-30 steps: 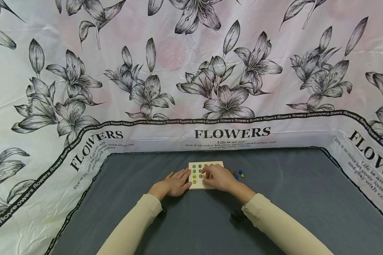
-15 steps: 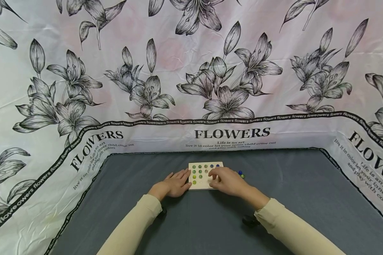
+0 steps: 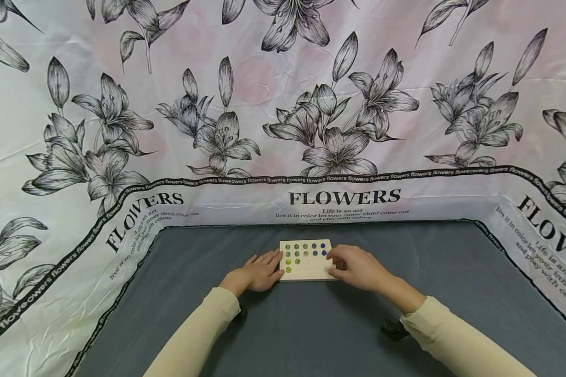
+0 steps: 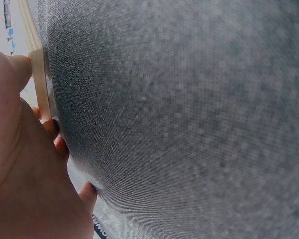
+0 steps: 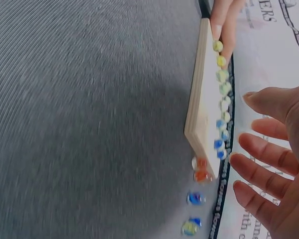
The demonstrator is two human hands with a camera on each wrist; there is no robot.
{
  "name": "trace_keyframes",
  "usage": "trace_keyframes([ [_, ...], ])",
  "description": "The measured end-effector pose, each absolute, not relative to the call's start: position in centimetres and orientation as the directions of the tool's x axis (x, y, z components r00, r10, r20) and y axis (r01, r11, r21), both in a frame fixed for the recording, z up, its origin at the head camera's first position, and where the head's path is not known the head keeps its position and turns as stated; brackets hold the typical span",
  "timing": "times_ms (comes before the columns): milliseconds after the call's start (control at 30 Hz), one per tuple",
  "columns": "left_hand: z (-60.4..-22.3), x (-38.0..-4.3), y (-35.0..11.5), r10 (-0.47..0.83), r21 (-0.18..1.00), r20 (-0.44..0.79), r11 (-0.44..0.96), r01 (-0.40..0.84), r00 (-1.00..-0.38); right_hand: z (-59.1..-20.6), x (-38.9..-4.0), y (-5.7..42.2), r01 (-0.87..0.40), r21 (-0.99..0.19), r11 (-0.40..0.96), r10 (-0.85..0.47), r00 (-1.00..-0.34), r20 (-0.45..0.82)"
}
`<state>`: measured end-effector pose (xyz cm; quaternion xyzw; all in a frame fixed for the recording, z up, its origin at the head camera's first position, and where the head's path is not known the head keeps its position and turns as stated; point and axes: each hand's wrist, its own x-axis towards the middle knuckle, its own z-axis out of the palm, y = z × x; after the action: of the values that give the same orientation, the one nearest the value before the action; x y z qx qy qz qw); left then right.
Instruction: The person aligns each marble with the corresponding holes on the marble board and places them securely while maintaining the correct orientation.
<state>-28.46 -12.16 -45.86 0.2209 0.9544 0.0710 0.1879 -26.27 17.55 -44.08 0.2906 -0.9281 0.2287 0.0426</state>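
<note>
A pale wooden board lies on the grey cloth, with rows of green, yellow, clear and blue marbles in its hollows. Bare hollows show along its front and toward the right. My left hand rests at the board's left edge, fingers extended, thumb against the side. By the right edge hovers my right hand, its fingers parted and nothing between them in the right wrist view. Below it, beside the board, lie orange-red marbles, a blue marble and a yellow-green marble, mostly hidden in the head view.
The grey cloth covers the table around the board. Behind it rises a white flowered cloth with printed lettering. A dark wrist device sits under the right forearm.
My right hand has moved right, from over the middle of the board to its right edge and the loose marbles, uncovering the blue marbles on the board. The left hand stays put.
</note>
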Motion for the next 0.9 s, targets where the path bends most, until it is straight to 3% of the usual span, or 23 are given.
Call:
trace_keyframes([
  [900, -45.9, -28.5, -12.2, 0.446, 0.205, -0.338, 0.894, 0.398, -0.828, -44.2, -27.0, 23.5, -0.474, -0.384, 0.793, -0.437, -0.881, 0.184],
])
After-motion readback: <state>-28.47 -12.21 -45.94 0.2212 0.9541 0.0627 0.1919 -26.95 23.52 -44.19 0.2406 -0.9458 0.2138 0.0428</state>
